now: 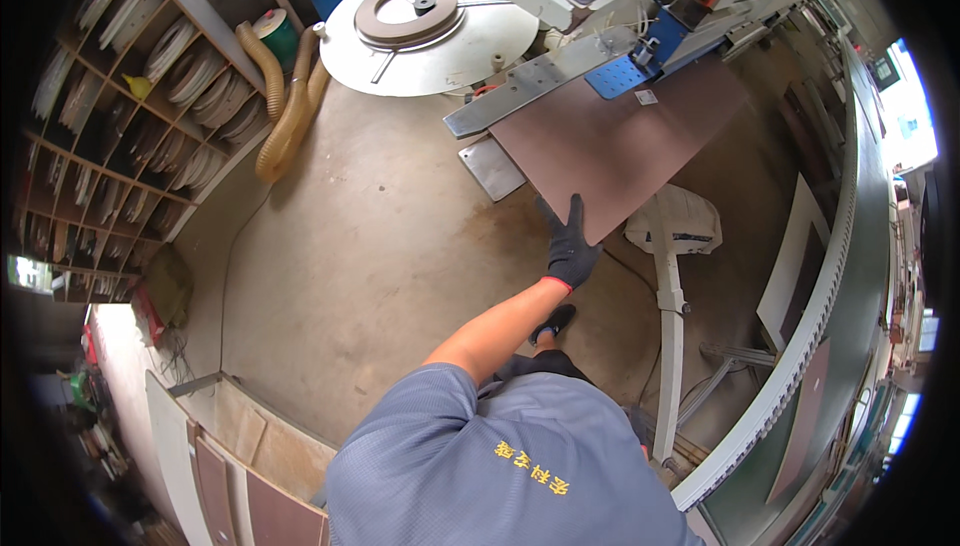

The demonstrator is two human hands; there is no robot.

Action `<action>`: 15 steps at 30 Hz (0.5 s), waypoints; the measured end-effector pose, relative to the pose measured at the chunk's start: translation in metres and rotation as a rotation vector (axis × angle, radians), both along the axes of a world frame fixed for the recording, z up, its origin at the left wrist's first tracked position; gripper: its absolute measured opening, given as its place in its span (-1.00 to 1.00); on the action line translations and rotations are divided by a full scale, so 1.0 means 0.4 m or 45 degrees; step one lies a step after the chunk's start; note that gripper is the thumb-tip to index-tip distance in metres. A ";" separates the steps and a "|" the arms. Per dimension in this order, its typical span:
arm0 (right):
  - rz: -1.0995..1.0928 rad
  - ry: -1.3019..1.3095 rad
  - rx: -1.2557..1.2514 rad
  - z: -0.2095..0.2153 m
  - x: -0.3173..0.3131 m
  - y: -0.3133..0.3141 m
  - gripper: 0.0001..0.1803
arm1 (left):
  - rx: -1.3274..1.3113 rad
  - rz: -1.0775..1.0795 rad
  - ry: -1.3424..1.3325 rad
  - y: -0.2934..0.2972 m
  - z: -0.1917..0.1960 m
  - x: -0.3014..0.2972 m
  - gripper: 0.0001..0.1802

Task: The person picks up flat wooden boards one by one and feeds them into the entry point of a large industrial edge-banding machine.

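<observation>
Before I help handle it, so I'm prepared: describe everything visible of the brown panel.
The brown panel is a rectangular board, smooth, laminate-like. It lies about level beside a grey metal bar, a blue perforated plate overlapping its left edge in view. A small white label sits on top; the black-gloved left hand touches its near end.

At the grey metal desk [480,118], bears a brown panel [595,146], with underside contact hidden; on the round white disc [490,41], carries a brown coil [377,22].
</observation>
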State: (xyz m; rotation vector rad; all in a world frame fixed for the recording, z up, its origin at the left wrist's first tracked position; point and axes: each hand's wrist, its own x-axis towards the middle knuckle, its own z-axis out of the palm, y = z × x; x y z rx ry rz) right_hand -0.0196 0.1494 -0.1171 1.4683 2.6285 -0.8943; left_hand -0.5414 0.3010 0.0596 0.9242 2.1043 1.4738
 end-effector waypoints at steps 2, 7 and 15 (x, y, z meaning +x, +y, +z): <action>0.021 -0.071 0.068 -0.001 0.059 -0.071 -0.52 | 0.023 -0.078 -0.075 0.055 0.016 0.026 0.03; -0.421 -0.005 -0.096 0.103 0.038 -0.132 -0.56 | 0.004 -0.031 0.144 0.177 -0.043 0.060 0.01; -1.938 1.351 -0.630 0.282 0.060 -0.221 -0.46 | -0.154 -0.445 -0.071 0.338 -0.046 0.078 0.14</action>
